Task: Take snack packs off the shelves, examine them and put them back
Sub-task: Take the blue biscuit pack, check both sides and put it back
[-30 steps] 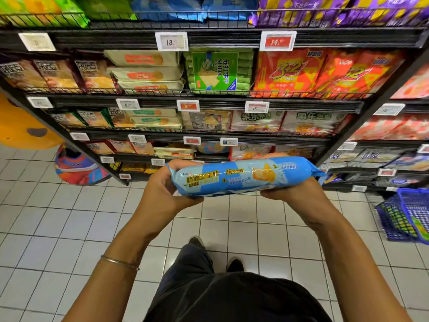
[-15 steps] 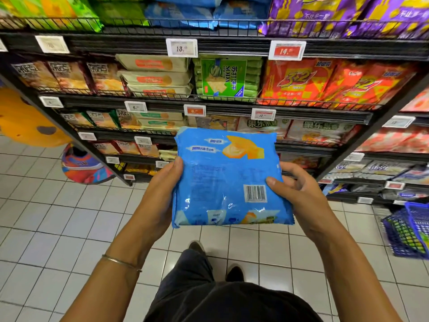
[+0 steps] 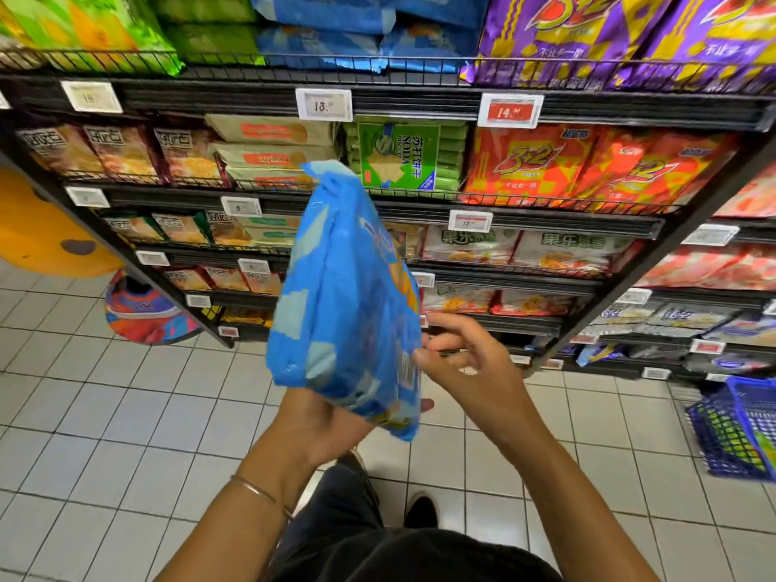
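In the head view the blue snack pack (image 3: 344, 304) stands on end and tilted. Its top seal reaches up just left of the green soda cracker box (image 3: 399, 157) on the shelves (image 3: 567, 216). Half a second ago it lay flat with its barcode side towards me and a hand on each side edge. Now it is turned nearly edge-on and blurred by motion.

The left hand (image 3: 319, 430), well below the soda cracker box, carries the pack from beneath. Its palm is up and its fingers are curled round the lower end, with one fingertip showing past the far side. The right hand (image 3: 470, 371), below and a little right of the soda cracker box, has let go of the side. Its fingers are loosely curled and grasp nothing. The thumb tip sits at the pack's right edge, and I cannot tell whether it touches.

I read this as the examining ending and the pack passing to one hand for its return, which is not yet done. Similar blue packs (image 3: 336, 18) lie on the top shelf, above and left of the soda cracker box, so that is its likely place. Held only at its lower end, the soft pack could flop over.
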